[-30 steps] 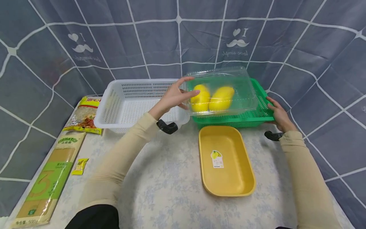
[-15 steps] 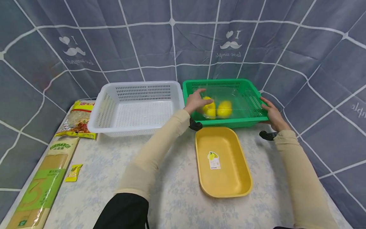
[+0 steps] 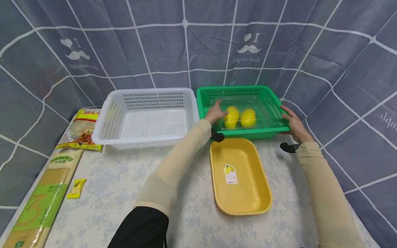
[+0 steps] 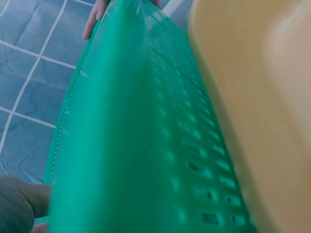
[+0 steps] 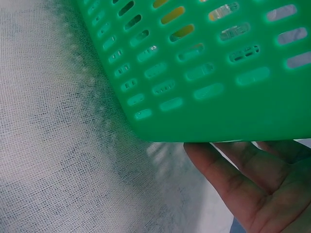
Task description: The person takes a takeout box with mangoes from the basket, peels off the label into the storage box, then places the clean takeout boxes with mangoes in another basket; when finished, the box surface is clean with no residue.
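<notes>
A clear plastic box (image 3: 260, 112) with two yellow fruits (image 3: 231, 119) inside lies within the green basket (image 3: 248, 133). My left hand (image 3: 214, 113) reaches in over the basket's near left side and grips the left end of the box, thumb toward the fruits. The right hand (image 3: 294, 124) holds the basket's right end, its thumb by the rim. In the right wrist view, the fingers (image 5: 209, 170) of that hand come up under the rim. Part of the left hand (image 4: 22, 204) shows at the lower left of the left wrist view.
A white basket (image 3: 145, 142) stands left of the green one. A yellow tray (image 3: 242, 199) with a sticker lies just in front. At the left are a food bag (image 3: 82, 131), a long noodle pack (image 3: 41, 199) and a small yellow packet (image 3: 76, 188). A grey curtain (image 3: 167, 51) rises behind.
The clear box with the fruits has come down from above the green basket into it. My left hand has moved rightward and down with it. The right hand keeps its hold on the basket.
</notes>
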A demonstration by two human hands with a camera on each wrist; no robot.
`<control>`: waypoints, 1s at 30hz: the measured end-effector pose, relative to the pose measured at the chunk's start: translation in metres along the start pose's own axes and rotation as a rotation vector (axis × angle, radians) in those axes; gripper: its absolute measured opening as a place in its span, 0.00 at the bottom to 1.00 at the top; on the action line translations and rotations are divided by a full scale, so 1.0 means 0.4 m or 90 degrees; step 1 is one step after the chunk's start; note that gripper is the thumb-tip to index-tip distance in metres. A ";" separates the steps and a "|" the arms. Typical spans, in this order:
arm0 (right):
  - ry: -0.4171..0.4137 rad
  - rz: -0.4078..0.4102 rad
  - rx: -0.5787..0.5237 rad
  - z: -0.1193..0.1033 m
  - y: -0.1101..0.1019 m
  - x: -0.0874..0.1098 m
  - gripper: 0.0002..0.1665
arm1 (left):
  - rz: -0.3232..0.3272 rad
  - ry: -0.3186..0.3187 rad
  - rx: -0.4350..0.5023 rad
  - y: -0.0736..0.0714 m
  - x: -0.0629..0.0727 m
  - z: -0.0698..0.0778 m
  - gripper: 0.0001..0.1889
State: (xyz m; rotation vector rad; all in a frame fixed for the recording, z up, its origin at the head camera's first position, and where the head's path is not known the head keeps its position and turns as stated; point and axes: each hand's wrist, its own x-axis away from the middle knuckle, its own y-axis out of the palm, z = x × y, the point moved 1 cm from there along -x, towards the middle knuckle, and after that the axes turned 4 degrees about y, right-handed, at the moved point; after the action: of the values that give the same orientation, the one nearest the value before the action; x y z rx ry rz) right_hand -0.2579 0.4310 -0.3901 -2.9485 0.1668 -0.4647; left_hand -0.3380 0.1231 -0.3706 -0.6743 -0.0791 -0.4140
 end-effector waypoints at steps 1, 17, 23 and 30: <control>-0.002 0.000 0.003 -0.001 0.001 -0.001 0.31 | 0.002 -0.003 0.000 0.001 -0.001 -0.003 0.37; -0.035 0.007 0.045 -0.008 0.013 -0.030 0.31 | 0.164 0.174 -0.242 -0.036 0.077 0.024 0.28; -0.110 0.125 0.165 0.004 0.023 -0.027 0.29 | 0.214 0.393 -0.172 -0.096 0.218 -0.033 0.19; -0.272 0.356 0.377 -0.012 0.041 0.018 0.25 | 0.271 0.487 -0.172 -0.143 0.414 -0.178 0.13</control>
State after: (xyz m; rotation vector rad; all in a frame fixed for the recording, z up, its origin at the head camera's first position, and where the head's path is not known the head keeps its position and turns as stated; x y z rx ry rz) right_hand -0.2540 0.4132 -0.3861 -2.2144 0.6457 0.1724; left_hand -0.2136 -0.0188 -0.3587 -0.7367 0.8450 -0.2493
